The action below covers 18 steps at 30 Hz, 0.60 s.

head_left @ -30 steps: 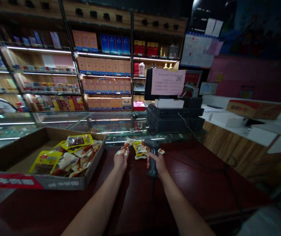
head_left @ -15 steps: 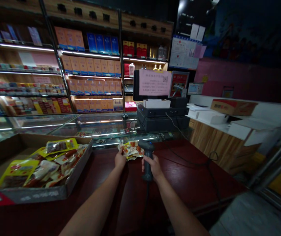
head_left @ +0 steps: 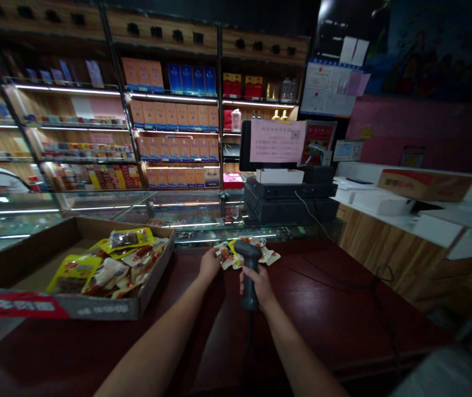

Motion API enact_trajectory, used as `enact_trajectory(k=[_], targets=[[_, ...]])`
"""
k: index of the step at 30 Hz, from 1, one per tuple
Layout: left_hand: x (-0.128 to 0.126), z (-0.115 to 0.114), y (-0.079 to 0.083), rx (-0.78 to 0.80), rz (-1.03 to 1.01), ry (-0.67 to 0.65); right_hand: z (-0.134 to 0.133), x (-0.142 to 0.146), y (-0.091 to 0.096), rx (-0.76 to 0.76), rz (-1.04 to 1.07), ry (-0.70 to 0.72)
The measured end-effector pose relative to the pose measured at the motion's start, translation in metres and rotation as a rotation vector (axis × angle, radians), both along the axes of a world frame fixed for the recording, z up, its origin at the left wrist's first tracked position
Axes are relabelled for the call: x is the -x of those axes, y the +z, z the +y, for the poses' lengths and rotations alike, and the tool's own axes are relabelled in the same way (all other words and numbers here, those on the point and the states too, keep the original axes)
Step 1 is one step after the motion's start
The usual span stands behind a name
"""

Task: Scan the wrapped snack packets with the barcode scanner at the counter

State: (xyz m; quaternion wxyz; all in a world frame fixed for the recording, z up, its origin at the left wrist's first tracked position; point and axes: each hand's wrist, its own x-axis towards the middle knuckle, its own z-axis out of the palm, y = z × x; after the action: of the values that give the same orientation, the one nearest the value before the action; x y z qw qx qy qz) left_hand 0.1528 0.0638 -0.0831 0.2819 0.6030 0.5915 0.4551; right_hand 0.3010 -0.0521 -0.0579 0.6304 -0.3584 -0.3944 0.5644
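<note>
My right hand (head_left: 259, 284) is wrapped round the handle of a dark grey barcode scanner (head_left: 249, 275), which is upright with its head pointing away from me. Behind the scanner, a cluster of snack packets (head_left: 230, 258), white, yellow and clear with reddish-brown food inside, lies at the counter's far edge. The scanner head hides part of them. My left hand (head_left: 209, 266) is closed at the left end of these packets, its fingertips on the nearest one.
At left, an open cardboard tray (head_left: 153, 281) holds several yellow and white snack packets. A glass display case (head_left: 190, 218) runs behind the dark red counter (head_left: 314, 298). A monitor (head_left: 246, 146) stands beyond, cables at right. A person (head_left: 2, 179) is at far left.
My view has turned a little left, bringing a person into sight. The packets now spread farther right behind the scanner. Both hands keep about the same pose.
</note>
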Motion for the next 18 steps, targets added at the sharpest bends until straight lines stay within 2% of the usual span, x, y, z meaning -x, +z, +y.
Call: enact_trajectory(k=[2, 5, 8, 10, 12, 14, 16, 18], targets=[[0.030, -0.004, 0.020, -0.105, 0.098, 0.051, 0.004, 0.015, -0.003, 0.018, 0.011, 0.026], [0.090, -0.005, 0.061, -0.267, 0.325, 0.153, 0.012, 0.042, -0.009, 0.027, 0.027, 0.078], [0.163, -0.001, 0.099, -0.271, 0.475, 0.322, 0.021, 0.067, -0.017, 0.028, 0.044, 0.149], [0.211, 0.001, 0.115, -0.191, 0.542, 0.478, 0.025, 0.077, -0.025, 0.030, 0.056, 0.194], [0.254, 0.003, 0.119, -0.040, 0.558, 0.573, 0.028, 0.080, -0.034, 0.027, 0.062, 0.226], [0.287, 0.005, 0.115, 0.078, 0.542, 0.576, 0.029, 0.078, -0.043, 0.008, 0.054, 0.265], [0.307, 0.008, 0.109, 0.125, 0.507, 0.529, 0.030, 0.073, -0.048, -0.015, 0.034, 0.312], [0.314, 0.011, 0.106, 0.098, 0.475, 0.487, 0.031, 0.068, -0.051, -0.027, 0.034, 0.303]])
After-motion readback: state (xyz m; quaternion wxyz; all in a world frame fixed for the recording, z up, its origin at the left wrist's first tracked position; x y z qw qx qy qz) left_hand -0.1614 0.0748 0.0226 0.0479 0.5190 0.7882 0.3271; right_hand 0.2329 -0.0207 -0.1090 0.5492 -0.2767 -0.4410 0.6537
